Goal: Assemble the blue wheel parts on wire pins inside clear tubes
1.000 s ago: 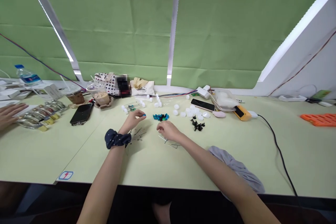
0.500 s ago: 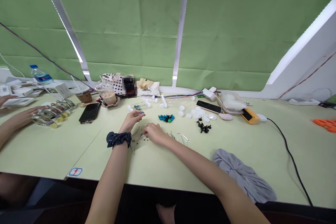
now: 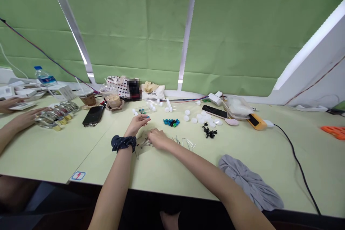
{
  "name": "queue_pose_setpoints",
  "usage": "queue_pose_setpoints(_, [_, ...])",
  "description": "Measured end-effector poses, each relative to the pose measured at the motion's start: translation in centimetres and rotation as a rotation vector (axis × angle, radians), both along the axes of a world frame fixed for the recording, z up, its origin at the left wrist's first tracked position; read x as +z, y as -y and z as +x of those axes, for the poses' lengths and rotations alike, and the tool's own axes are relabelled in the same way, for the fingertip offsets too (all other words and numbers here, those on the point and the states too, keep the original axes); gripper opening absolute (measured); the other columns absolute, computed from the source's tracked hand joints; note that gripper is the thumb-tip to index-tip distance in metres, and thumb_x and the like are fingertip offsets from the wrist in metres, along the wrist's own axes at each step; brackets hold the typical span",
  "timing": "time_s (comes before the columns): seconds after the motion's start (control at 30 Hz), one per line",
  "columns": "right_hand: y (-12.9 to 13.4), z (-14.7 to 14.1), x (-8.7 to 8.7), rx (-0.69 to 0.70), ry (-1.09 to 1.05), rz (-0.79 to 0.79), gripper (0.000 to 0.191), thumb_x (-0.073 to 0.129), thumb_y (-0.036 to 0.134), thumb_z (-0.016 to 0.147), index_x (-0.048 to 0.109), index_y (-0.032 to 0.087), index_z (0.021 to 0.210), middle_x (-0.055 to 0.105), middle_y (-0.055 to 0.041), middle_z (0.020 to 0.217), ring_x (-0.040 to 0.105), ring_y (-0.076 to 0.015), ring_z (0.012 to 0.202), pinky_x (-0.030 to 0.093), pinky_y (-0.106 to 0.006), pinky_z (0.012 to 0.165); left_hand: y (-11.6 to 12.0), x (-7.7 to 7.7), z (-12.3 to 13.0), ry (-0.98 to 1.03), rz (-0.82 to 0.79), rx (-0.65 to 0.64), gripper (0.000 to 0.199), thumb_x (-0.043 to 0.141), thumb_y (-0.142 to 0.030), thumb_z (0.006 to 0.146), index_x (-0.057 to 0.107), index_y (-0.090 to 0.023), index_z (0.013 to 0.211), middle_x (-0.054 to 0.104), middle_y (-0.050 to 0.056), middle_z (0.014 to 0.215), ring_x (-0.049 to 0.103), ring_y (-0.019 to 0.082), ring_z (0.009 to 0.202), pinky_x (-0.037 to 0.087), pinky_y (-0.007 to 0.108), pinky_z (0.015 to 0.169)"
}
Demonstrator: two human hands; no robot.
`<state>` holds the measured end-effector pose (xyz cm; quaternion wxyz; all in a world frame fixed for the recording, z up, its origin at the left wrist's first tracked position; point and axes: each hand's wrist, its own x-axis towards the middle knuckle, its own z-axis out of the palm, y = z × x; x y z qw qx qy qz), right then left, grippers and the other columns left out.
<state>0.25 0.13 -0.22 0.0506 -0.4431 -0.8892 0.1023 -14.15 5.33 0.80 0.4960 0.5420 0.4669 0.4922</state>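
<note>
- Your left hand (image 3: 138, 123) was raised a little over the counter (image 3: 161, 169), with thumb and fingertips closed together around a small blue piece (image 3: 148, 117); only its coloured edge was visible between them.
- Your right hand (image 3: 158, 138) was low, with bent fingers, among the thin metal pins (image 3: 145, 143). I could not tell if it had hold of one, because the back of the hand covered the fingertips.
- The pins lay in a loose spread, between your two hands and partly under them; to the right of your right hand lay the bent metal rods (image 3: 189, 142).
- The other blue pieces (image 3: 169, 122) were in a heap, just beyond your right hand, and the black pieces (image 3: 209, 131) were farther to the right.
- By my judgement, the blue piece was very light, hard and smooth, so it could slip easily from a strong pinch; it was better to take it by its sides, gently, with the tips only.
- The pins seemed light and rather stiff, but so thin that they could perhaps bend or roll. It would be wise to take only one, near the middle of its shaft, and keep its neighbours apart.
</note>
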Motion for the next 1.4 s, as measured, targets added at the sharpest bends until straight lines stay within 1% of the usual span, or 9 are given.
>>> queue_pose_setpoints(0.13, [-0.3,0.3,-0.1,-0.034,-0.107,0.056,0.019,0.044,0.019,0.085,0.055,0.017,0.100,0.059,-0.0068,0.095,0.053,-0.0199,0.088,0.039,-0.028,0.071,-0.1,-0.2,-0.2,0.005,0.007,-0.007,0.041,0.076,-0.039,0.052,0.061,-0.013,0.081,0.064,0.005,0.071,0.047,0.008,0.052,0.036,0.023,0.052])
queue_pose_setpoints(0.37, [-1.2,-1.4,-0.3,0.036,-0.122,0.091,0.017,0.049,0.027,0.084,0.061,0.022,0.095,0.057,-0.0046,0.100,0.049,-0.0204,0.097,0.036,-0.032,0.081,-0.5,-0.4,-1.1,0.017,0.002,0.029,0.043,0.078,-0.038,0.050,0.061,-0.014,0.082,0.063,0.002,0.068,0.047,0.008,0.051,0.036,0.024,0.053])
queue_pose_setpoints(0.5, [-1.0,-2.8,-0.9,0.015,-0.076,0.055,0.013,0.052,0.021,0.080,0.063,0.018,0.086,0.057,-0.0069,0.097,0.050,-0.0218,0.094,0.037,-0.033,0.080,-0.5,-0.3,-1.6,0.060,-0.023,0.040,0.044,0.079,-0.036,0.048,0.061,-0.013,0.081,0.064,0.003,0.071,0.047,0.007,0.052,0.036,0.024,0.054])
queue_pose_setpoints(0.63, [-1.1,-2.5,-0.6,-0.011,-0.119,0.058,0.012,0.051,0.015,0.079,0.062,0.016,0.084,0.059,-0.0077,0.095,0.051,-0.0213,0.094,0.039,-0.031,0.078,-0.4,-0.1,-1.7,0.062,-0.029,0.045,0.046,0.079,-0.037,0.048,0.060,-0.012,0.082,0.061,0.001,0.065,0.044,0.006,0.051,0.034,0.022,0.052])
queue_pose_setpoints(0.7, [-1.4,-1.6,-0.1,-0.013,-0.212,0.035,0.012,0.051,0.012,0.078,0.060,0.016,0.084,0.060,-0.0072,0.091,0.054,-0.0195,0.089,0.040,-0.028,0.074,-0.3,0.1,-1.6,0.050,-0.025,0.036,0.047,0.079,-0.038,0.048,0.060,-0.011,0.082,0.060,0.001,0.064,0.044,0.006,0.050,0.034,0.022,0.052])
queue_pose_setpoints(0.87, [-1.8,2.5,2.0,0.000,-0.591,-0.196,0.015,0.045,0.011,0.080,0.059,0.015,0.087,0.060,-0.0004,0.067,0.053,-0.0106,0.061,0.041,-0.021,0.060,0.3,0.5,-0.5,0.012,0.029,-0.048,0.046,0.076,-0.041,0.052,0.061,-0.012,0.084,0.064,0.004,0.072,0.049,0.009,0.055,0.038,0.024,0.056])
queue_pose_setpoints(1.13, [-0.8,10.4,3.6,-0.267,-1.055,0.063,0.023,0.044,0.028,0.083,0.061,0.016,0.091,0.059,-0.0016,0.069,0.052,-0.0114,0.061,0.042,-0.023,0.060,1.9,0.6,3.9,0.038,0.066,-0.408,0.035,0.071,-0.032,0.065,0.058,-0.014,0.091,0.065,0.004,0.076,0.059,0.014,0.068,0.045,0.028,0.067])
queue_pose_setpoints(1.27, [-0.5,11.7,3.0,-0.387,-1.185,0.103,0.026,0.044,0.034,0.083,0.061,0.015,0.089,0.059,-0.0034,0.070,0.054,-0.0132,0.064,0.044,-0.024,0.060,2.9,0.2,6.3,0.044,0.058,-0.532,0.034,0.070,-0.028,0.067,0.058,-0.013,0.095,0.066,0.005,0.079,0.061,0.014,0.068,0.046,0.028,0.068])
queue_pose_setpoints(1.4, [-0.6,11.9,2.0,-0.422,-1.215,0.119,0.028,0.044,0.036,0.083,0.061,0.015,0.090,0.060,-0.0041,0.071,0.056,-0.0140,0.065,0.045,-0.025,0.062,3.5,-0.3,8.0,0.021,0.038,-0.583,0.036,0.072,-0.028,0.065,0.061,-0.013,0.096,0.067,0.006,0.080,0.062,0.015,0.068,0.046,0.029,0.068])
